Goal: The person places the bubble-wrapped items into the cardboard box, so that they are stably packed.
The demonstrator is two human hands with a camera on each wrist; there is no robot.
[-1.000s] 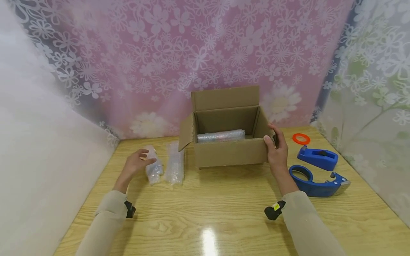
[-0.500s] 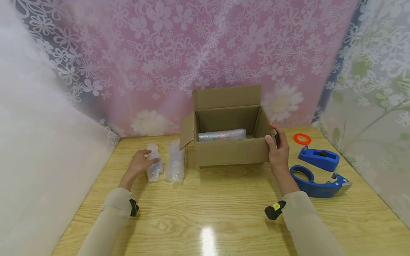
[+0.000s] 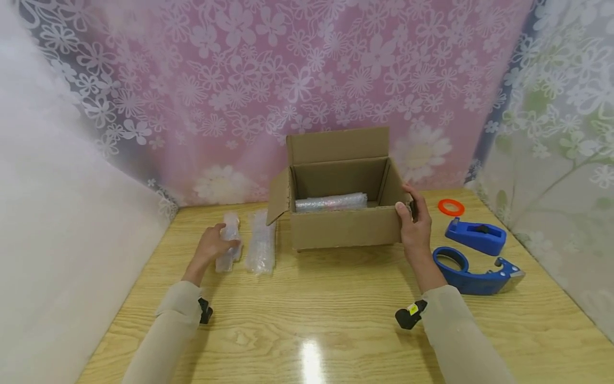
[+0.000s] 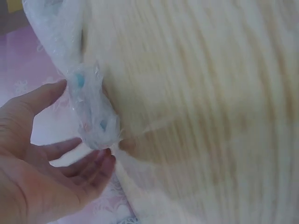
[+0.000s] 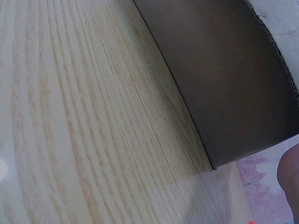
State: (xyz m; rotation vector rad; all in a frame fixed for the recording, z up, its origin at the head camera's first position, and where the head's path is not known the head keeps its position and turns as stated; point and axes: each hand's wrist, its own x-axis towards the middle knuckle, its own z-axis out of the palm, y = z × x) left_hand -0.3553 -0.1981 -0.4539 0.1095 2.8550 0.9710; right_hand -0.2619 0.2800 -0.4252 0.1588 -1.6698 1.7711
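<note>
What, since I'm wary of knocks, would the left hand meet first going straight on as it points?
The left hand would probably meet the leftmost bubble-wrapped packet; whether it touches that now is unclear.

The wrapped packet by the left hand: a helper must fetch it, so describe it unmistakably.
On the wooden table, look left of the open cardboard box. Past a wider wrapped bundle, by the left hand, lies the wrapped packet: narrower, farthest left, blue patches showing through.

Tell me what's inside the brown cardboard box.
A long, clear bubble-wrapped bundle lies in the brown cardboard box. The front wall hides the bundle's lower part and anything deeper behind it; what it wraps is unclear.
</note>
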